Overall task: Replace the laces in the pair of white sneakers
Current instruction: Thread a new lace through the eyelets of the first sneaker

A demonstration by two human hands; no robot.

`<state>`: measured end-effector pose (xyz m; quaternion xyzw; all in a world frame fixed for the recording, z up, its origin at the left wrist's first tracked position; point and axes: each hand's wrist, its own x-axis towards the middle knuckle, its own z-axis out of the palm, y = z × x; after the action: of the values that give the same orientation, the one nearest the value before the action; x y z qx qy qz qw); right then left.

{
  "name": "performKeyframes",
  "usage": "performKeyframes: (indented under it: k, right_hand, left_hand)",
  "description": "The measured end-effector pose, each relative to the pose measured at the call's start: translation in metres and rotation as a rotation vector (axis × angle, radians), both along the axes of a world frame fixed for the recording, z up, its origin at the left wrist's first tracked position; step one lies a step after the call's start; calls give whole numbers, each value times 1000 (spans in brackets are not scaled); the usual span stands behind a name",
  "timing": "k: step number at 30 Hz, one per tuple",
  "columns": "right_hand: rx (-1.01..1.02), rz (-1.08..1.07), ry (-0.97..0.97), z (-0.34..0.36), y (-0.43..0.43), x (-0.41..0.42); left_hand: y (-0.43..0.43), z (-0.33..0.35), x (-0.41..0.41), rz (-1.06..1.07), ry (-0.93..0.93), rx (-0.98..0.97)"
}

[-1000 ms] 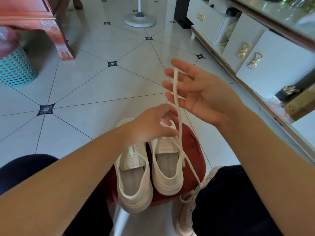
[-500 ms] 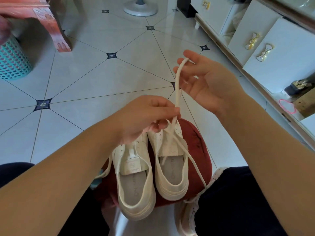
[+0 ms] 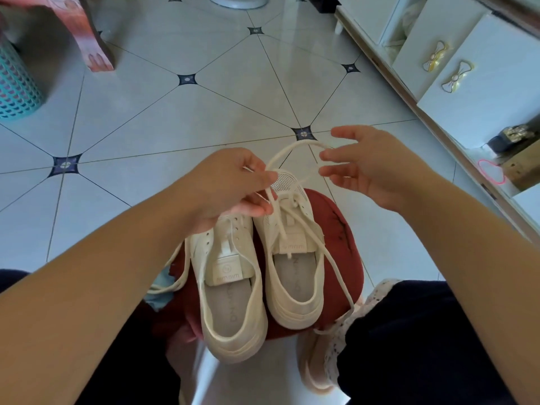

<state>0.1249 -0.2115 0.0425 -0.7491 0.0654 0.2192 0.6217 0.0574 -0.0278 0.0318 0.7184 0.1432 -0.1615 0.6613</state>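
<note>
lace (image 3: 295,147) gone slack now
right hand (image 3: 368,168) dropped lower, fingers relaxed, lace looped over them; left hand (image 3: 233,185) pinches it. two sneakers (image 3: 230,302), one red stool (image 3: 336,229).

Tiled floor (image 3: 175,124) is lying open beyond the stool (image 3: 342,238) the sneakers (image 3: 233,311) are filling; cabinet (image 3: 491,92) is closing the right, table leg (image 3: 96,51) and basket (image 3: 14,83) the far left.

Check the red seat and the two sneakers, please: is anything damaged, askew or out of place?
The red seat has dark marks just right of the right sneaker, perhaps a tear or stain. The left sneaker overhangs the seat's near edge. One lace trails off the seat toward the person's right leg.
</note>
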Motion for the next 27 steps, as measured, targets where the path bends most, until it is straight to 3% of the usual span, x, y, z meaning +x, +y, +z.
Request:
performKeyframes:
  k: [2,5,8,12,13,16,18,20,22,25,27]
  right_hand:
    - [-85,70,-2,-4,-1,-6]
    - [-242,378,43,-8,-1,-19]
    - [-198,598,129,-15,7,-32]
    - [-269,528,4,-23,17,-33]
    - [-322,505,-43,-24,19,-32]
    - [-473,522,-208,-29,23,-30]
    - [-528,574,-324,-30,25,-30]
    - [-524,560,-396,-31,26,-29]
    - [-461,492,-390,-34,27,-27]
    - [-405,403,-341,-39,26,-24]
    - [-510,417,-383,-43,24,-22]
  left_hand:
    - [2,-2,2,80,-2,-38]
    - [2,-4,3,124,-23,-55]
    - [1,-8,2,166,-59,-15]
    - [2,-11,2,193,-55,87]
    - [2,-13,2,175,-79,213]
    - [4,-21,0,22,-306,832]
    - [4,-23,-1,-86,-518,1034]
    - [0,-24,1,-229,-587,1038]
    - [-6,-29,3,-312,-511,950]
    - [-6,-34,5,-272,-412,908]
    - [-2,-37,6,-272,-382,964]
